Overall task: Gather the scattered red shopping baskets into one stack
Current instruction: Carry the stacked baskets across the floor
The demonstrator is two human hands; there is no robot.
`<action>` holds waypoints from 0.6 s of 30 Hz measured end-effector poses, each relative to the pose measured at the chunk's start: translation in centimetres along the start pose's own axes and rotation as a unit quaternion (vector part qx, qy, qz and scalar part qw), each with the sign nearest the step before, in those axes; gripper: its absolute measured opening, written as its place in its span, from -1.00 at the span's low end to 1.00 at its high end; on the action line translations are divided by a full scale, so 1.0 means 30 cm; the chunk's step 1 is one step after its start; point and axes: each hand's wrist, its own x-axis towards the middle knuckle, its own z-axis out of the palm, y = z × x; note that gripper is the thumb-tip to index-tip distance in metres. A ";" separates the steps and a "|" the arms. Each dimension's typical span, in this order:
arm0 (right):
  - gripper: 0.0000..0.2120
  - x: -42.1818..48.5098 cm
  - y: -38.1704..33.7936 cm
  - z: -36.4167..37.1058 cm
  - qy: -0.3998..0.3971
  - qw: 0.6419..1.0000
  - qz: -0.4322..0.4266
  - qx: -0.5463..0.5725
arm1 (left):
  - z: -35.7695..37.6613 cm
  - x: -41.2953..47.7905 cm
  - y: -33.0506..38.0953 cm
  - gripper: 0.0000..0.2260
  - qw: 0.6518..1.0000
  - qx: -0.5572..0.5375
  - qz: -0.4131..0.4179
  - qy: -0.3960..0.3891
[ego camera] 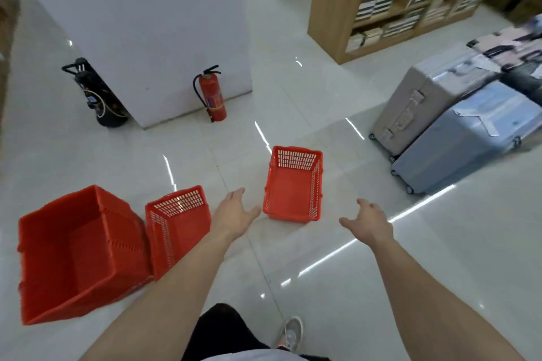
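Observation:
Three red plastic baskets sit on the pale tiled floor. A large basket (79,252), which looks like several nested together, is at the lower left. A smaller basket (176,226) stands right beside it, touching. A third basket (293,184) stands alone in the middle of the floor. My left hand (234,214) reaches forward with fingers apart, just left of the lone basket and not touching it. To that basket's lower right, my right hand (368,221) is stretched out, empty, with its fingers spread.
A white pillar (140,23) stands ahead on the left with a red fire extinguisher (212,94) and a black folded cart (96,94) at its base. Two suitcases (457,132) lie at the right. Wooden bookshelves (396,0) fill the back right. My shoe (293,331) is below.

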 end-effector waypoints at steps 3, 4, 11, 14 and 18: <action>-0.19 0.108 0.039 -0.040 -0.010 1.000 -0.009 0.010 | 0.043 0.084 0.080 -0.27 1.000 0.016 -0.007 -0.005; -0.19 0.148 0.043 -0.046 -0.013 1.000 -0.011 0.016 | 0.053 0.118 0.098 -0.27 1.000 0.021 -0.010 -0.006; -0.21 0.501 0.032 -0.056 -0.044 0.998 -0.006 0.042 | 0.149 0.458 0.156 -0.28 0.998 0.012 -0.055 -0.019; -0.23 0.698 0.018 -0.043 -0.051 0.997 0.008 0.054 | 0.215 0.660 0.159 -0.27 0.996 -0.003 -0.087 -0.034; -0.25 0.994 -0.013 0.020 -0.086 0.994 0.029 0.061 | 0.323 0.962 0.147 -0.27 0.989 -0.022 -0.140 -0.049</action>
